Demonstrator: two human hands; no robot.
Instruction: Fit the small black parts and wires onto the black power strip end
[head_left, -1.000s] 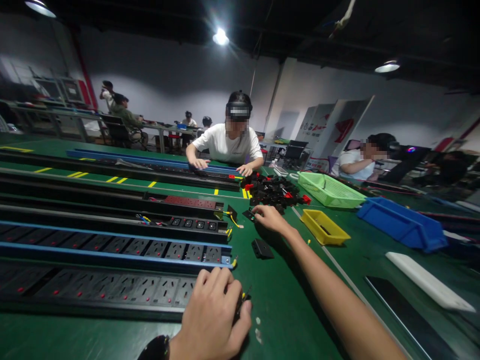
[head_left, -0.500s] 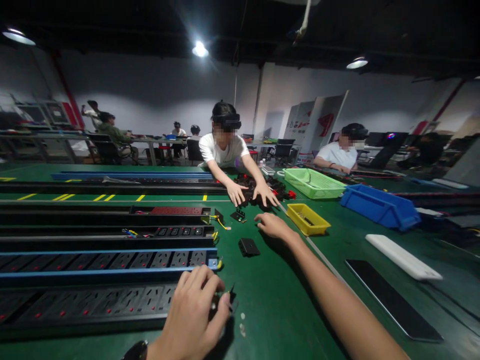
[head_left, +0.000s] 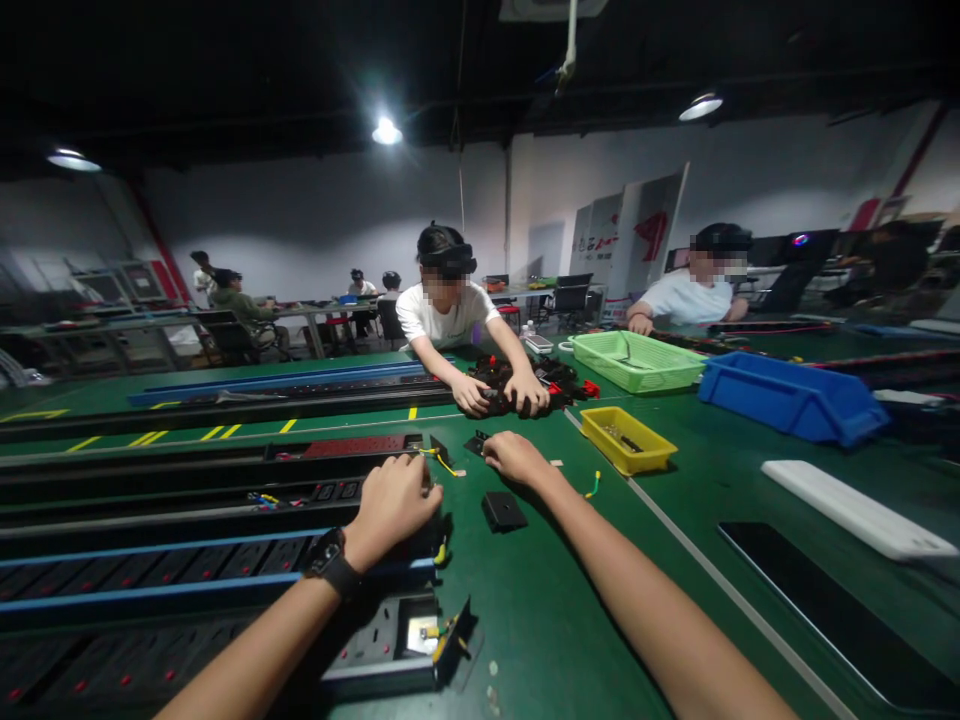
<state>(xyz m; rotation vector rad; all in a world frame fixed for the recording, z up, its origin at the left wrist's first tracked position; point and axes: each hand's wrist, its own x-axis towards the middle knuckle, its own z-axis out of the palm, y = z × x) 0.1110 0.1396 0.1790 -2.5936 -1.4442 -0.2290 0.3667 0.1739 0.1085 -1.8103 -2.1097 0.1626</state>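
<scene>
Long black power strips (head_left: pixel 187 500) lie in rows on the green table (head_left: pixel 570 620). My left hand (head_left: pixel 394 505), with a black watch on the wrist, rests curled on the end of the black strip with small sockets (head_left: pixel 330 491); I cannot see anything in it. My right hand (head_left: pixel 514 457) reaches forward with its fingers closed by a small black end cap (head_left: pixel 475 443) and yellow wires (head_left: pixel 444 460). A loose black cap (head_left: pixel 503 511) lies just before that hand. The nearest strip's open end (head_left: pixel 431 635) shows yellow wires.
A person opposite has both hands on a pile of black and red parts (head_left: pixel 517 385). A yellow tray (head_left: pixel 626 440), a green basket (head_left: pixel 637 360) and a blue bin (head_left: pixel 791 398) stand to the right. A white bar (head_left: pixel 855 508) and a black panel (head_left: pixel 832 625) lie nearer right.
My left hand left the nearest strip's end and moved forward to the strip with small sockets. My right hand drew slightly left toward the end cap. The person opposite gathered the parts pile.
</scene>
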